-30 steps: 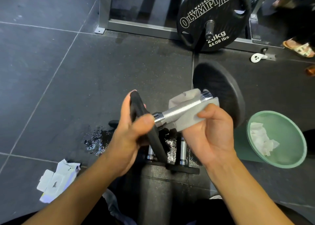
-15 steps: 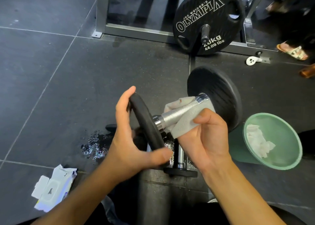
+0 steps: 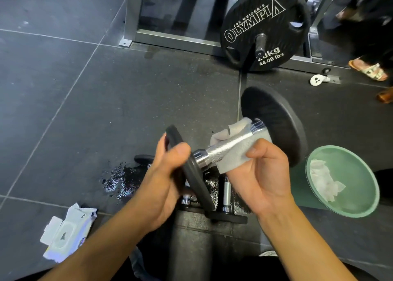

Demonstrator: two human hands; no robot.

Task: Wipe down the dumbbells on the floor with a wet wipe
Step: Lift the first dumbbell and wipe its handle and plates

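The left hand (image 3: 165, 176) has its grip curled round the near plate (image 3: 194, 176) of the dumbbell (image 3: 225, 148), held above the floor (image 3: 106, 110). The right hand (image 3: 265, 174) pinches the wipe (image 3: 236, 162) round its middle.

Black-plated dumbbell (image 3: 231, 146) held tilted above floor, white wet wipe (image 3: 238, 153) wrapped around chrome handle

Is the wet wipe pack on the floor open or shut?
Open: the white plastic wet wipe pack has its lid flap flipped aside, slot exposed.
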